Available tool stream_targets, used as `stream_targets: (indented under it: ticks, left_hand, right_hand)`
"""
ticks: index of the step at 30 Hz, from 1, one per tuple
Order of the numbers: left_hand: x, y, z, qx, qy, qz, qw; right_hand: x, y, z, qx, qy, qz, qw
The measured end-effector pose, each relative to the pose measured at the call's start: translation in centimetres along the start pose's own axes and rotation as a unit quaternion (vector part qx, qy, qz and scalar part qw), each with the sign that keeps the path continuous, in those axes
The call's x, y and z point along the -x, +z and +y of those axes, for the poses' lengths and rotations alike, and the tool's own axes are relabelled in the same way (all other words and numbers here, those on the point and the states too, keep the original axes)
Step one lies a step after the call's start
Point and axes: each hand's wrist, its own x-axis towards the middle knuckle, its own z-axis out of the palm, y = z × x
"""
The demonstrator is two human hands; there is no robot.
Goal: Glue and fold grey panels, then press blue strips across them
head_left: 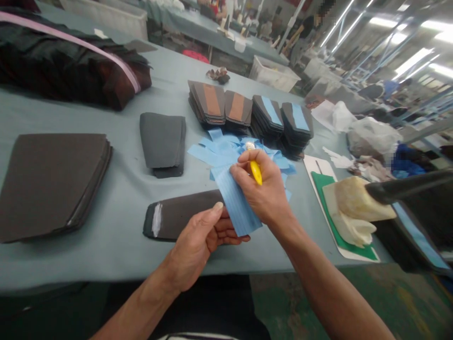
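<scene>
My right hand (264, 184) pinches the top of a pale blue fabric strip (240, 203) between thumb and finger. The same hand also keeps hold of a yellow-handled brush (255, 172) with a whitish tip. Palm up, my left hand (205, 231) has its thumb apart and its fingers stretched behind the strip's lower part; whether they touch it I cannot tell. Beneath both hands lies a dark brown fabric panel (187, 210) with a white smear near its left end, its right part covered by the hands. A heap of blue strips (221, 146) spreads just beyond.
Stacks of dark pieces with brown strips (212, 100) and blue strips (300, 117) stand behind the heap. Dark panels (53, 179) are piled at left, a smaller stack (163, 139) nearer the middle. At right, a cream-coloured container (357, 203) sits on a green-and-white board (322, 182).
</scene>
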Motion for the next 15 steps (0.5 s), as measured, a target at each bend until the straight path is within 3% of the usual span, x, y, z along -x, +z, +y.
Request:
stream_targets:
  ticks: [7, 12, 15]
  left_hand:
    - [0.3, -0.1, -0.5, 0.007, 0.008, -0.001, 1.0]
    - [1.3, -0.1, -0.4, -0.008, 0.083, -0.034, 0.996]
    - [1.7, -0.3, -0.4, 0.004, 0.079, -0.008, 0.997]
  right_hand:
    - [1.2, -0.5, -1.5, -0.005, -0.021, -0.022, 1.0]
    - [4.5, -2.7, -3.6, 0.018, -0.08, -0.159, 0.984]
    - [5.9, -4.3, -3.2, 0.074, -0.124, -0.214, 0.966]
